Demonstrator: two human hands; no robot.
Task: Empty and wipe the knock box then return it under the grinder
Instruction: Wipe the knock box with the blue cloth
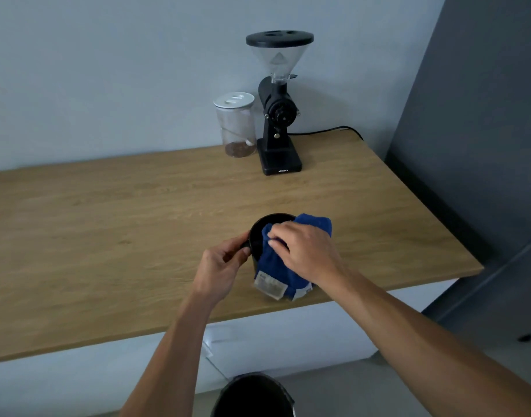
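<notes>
Two steps left, I judge: finish wipe, return under grinder (277,115). Knock box (262,233) on counter (107,224), left hand (220,266) pinching its side; right hand (303,251) fingers clamped on blue cloth (276,266) inside.

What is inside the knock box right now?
Part of the blue cloth, pressed in by the right hand. The knock box interior is dark; any leftover grounds are hidden by cloth and shadow.
</notes>
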